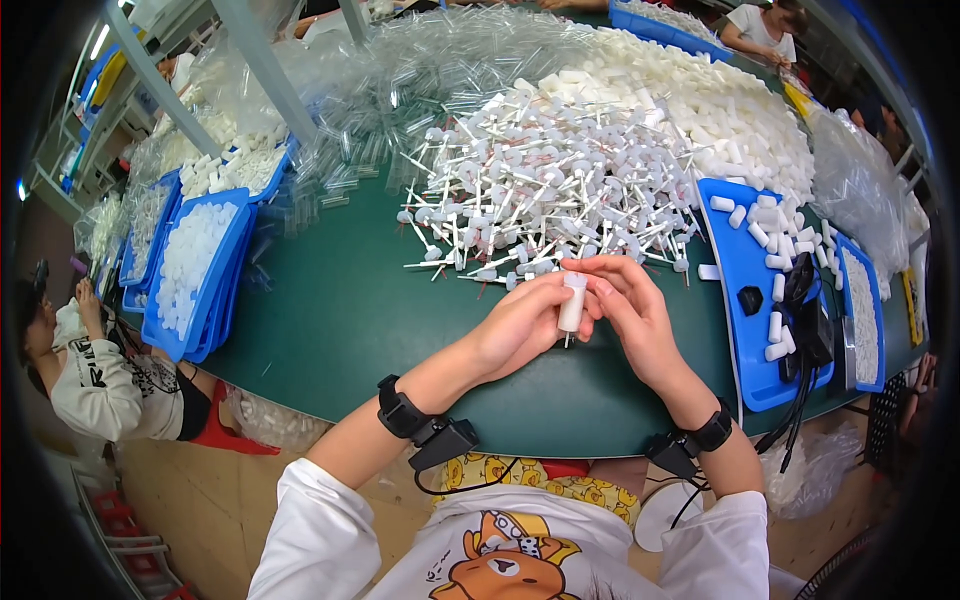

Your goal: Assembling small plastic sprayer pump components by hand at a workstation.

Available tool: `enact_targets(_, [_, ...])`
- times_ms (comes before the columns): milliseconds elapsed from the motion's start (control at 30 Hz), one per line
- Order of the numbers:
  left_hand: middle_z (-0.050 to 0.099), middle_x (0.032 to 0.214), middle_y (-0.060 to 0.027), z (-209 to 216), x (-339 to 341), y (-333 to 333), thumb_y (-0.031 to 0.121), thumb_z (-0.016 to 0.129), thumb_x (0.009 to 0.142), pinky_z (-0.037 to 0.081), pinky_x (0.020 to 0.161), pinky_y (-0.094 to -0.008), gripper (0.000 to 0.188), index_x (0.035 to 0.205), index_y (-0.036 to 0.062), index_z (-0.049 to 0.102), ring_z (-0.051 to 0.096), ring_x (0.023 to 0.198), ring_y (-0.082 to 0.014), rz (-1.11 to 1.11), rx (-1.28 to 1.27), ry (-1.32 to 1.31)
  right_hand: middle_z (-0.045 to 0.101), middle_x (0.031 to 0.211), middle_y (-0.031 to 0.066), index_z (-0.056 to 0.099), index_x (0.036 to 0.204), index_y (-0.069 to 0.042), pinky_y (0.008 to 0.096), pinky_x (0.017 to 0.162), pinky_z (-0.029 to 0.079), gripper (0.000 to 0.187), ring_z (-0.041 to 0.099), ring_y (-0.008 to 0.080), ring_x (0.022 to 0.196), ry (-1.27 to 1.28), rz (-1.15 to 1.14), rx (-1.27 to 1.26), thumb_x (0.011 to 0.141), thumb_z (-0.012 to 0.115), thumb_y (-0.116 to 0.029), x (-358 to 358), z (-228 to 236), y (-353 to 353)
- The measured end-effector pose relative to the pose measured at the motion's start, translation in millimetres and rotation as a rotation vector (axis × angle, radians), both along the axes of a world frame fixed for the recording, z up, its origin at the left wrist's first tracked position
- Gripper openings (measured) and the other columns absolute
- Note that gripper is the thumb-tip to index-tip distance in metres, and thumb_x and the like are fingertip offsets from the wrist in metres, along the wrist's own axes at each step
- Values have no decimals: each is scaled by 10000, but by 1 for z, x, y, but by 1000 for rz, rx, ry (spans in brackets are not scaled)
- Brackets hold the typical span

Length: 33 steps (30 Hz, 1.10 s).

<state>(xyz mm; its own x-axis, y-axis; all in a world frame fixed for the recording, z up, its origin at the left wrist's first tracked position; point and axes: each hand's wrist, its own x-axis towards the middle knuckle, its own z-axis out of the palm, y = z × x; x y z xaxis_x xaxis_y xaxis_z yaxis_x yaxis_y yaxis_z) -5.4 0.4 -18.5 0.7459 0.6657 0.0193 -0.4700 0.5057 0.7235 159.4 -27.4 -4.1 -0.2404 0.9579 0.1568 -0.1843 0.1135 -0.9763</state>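
Observation:
A small white cylinder (571, 312) with a translucent cap at its top is held upright between my two hands over the near part of the table. A thin pin sticks out of its lower end. My left hand (520, 325) is closed around its side with thumb and fingers. My right hand (637, 305) pinches near the capped end, some of its fingertips hidden behind the cylinder. Just beyond my hands spreads a heap of white stick-like parts with round translucent discs (545, 185), some with red threads or wires.
Behind that heap lie white cylinders (700, 110) and clear tubes (400, 70). At right, a blue tray (738, 335) holds white cylinders and a black device with cables (812, 335). Stacked blue trays (235, 250) with translucent discs stand left. A co-worker (100, 375) sits beyond them.

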Motion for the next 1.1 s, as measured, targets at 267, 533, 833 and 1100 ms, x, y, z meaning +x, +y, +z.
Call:
enact_targets(267, [531,874,-55,11,0,-10,162,492,934,431,713,-281,209,1114,72,437,528,750,-145,-12,71,92,554,1073,105,439,1174,-1,286,801,470,298,563,156,921,307,106,-250,954,414,-201,5,3,-4])
enact_targets(533, [493,726,-20,2,1,-8,144,447,952,401,600,-245,101,993,54,468,479,618,-97,-168,327,226,572,996,106,435,1176,-9,286,692,510,333,600,150,788,176,278,-295,946,443,-249,2,0,-6])
enact_targets(833, [419,662,27,8,2,-17,288,642,828,300,518,-198,284,793,51,490,354,552,-56,-24,560,153,539,987,60,419,1184,-26,264,789,442,462,537,112,879,435,402,-567,874,560,-339,-23,-26,-22])
enact_targets(1100, [304,547,52,15,2,-18,277,449,951,187,411,-212,311,720,71,419,237,458,-43,-87,500,250,507,1028,59,419,1221,-61,283,817,436,481,528,117,908,481,480,-529,865,576,-343,-20,-27,-19])
